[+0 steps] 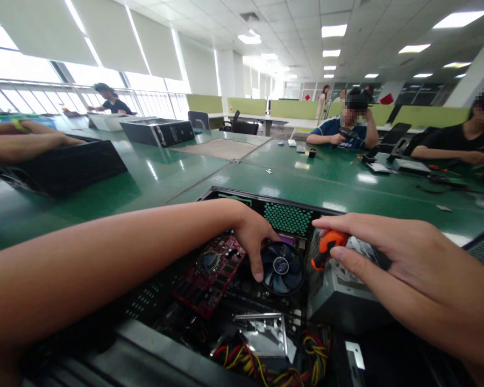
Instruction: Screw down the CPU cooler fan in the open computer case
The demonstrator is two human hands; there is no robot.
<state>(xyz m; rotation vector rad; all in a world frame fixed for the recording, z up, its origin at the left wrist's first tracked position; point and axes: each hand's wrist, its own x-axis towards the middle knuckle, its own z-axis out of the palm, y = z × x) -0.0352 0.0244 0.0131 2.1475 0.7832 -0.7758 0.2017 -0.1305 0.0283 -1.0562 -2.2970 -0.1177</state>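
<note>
An open black computer case (258, 203) lies in front of me. My left hand (255, 236) reaches into it, thumb against the left rim of a round black CPU cooler fan (281, 269); its fingers behind the rim are partly hidden. My right hand (391, 252) pinches the orange-and-black handle of a screwdriver (331, 244) between thumb and fingers, above the silver power supply (339, 298). The screwdriver's tip cannot be made out. Left of the fan sits a red graphics card (210, 274). Bundled coloured cables (317, 355) lie nearer to me.
Another person's arm (28, 142) rests over a dark case (72, 166) at left. A further black case (161, 131) stands on the green table (173, 174). People sit across it, one (342, 131) holding a dark tool. Small parts (306, 150) lie near them.
</note>
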